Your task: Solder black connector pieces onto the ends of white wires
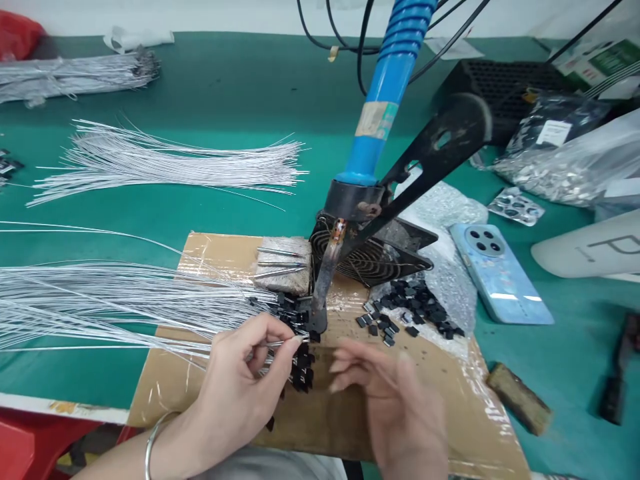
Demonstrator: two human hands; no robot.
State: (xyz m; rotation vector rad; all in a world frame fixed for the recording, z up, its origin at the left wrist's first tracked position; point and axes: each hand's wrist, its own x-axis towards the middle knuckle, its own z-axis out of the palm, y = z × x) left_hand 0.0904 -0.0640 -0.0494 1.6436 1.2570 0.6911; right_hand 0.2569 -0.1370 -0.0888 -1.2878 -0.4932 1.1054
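My left hand [250, 383] is closed in a pinch on a thin white wire [274, 343], just below a metal nozzle [327, 267]. Beside and beneath its fingers lies a bundle of white wires [125, 297] with small black pieces on their ends [303, 367]. My right hand [387, 393], a little blurred, is held to the right over the cardboard [345, 417]. Its fingers are stretched out and I see nothing in them. A pile of loose small black pieces [420, 307] lies on clear plastic beyond it. The nozzle belongs to a blue-handled tool [380, 113].
A black fan [375, 250] stands behind the nozzle, next to a pad [283, 267] with metal tips. A second wire bundle [180, 160] lies farther back on the green table. On the right are a phone [500, 273], a white bottle [590, 247] and a brown block [520, 398].
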